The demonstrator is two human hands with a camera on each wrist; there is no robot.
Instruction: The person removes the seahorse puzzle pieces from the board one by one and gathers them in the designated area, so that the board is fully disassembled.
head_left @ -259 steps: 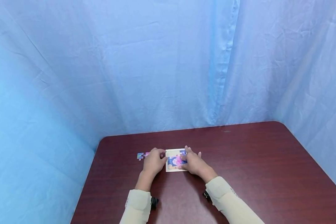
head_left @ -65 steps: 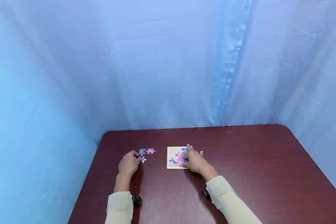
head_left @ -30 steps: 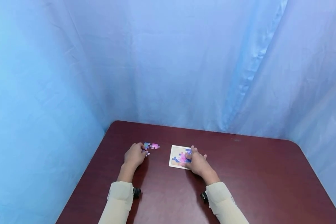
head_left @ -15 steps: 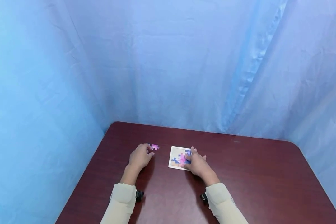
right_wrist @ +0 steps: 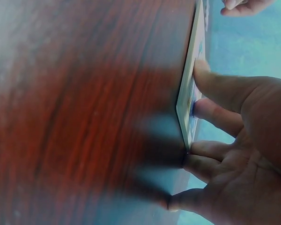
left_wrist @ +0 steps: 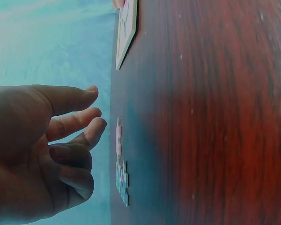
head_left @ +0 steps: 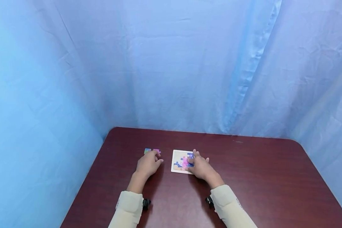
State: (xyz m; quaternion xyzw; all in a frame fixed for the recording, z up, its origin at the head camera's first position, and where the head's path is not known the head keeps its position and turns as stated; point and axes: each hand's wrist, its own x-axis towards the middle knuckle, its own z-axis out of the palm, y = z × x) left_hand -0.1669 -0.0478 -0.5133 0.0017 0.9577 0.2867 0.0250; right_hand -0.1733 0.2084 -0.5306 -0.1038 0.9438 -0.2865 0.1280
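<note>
My left hand (head_left: pixel 147 164) hovers over the table beside some loose jigsaw pieces, its thumb and index finger apart with nothing between them. A green-blue piece (head_left: pixel 147 150) and a pink piece (head_left: pixel 156 151) show past its knuckles; another piece (left_wrist: pixel 125 178) appears in the left wrist view but is hidden by the hand in the head view. To the right lies a pale-rimmed puzzle tray (head_left: pixel 172 163), partly filled with pink and blue pieces, its upper left bare. My right hand (head_left: pixel 200 166) rests on it, thumb and index finger pressing down, other fingers along its right edge.
The dark red-brown table (head_left: pixel 253 180) has rounded far corners. Light blue curtains (head_left: pixel 171 79) hang behind it and at both sides. A small black device (head_left: pixel 146 203) sits at the left wrist, another (head_left: pixel 209 201) at the right.
Since the oldest frame, a blue piece has left the tray's left side and lies among the loose ones. Lately my left hand has moved right, away from them. My right hand stays on the tray.
</note>
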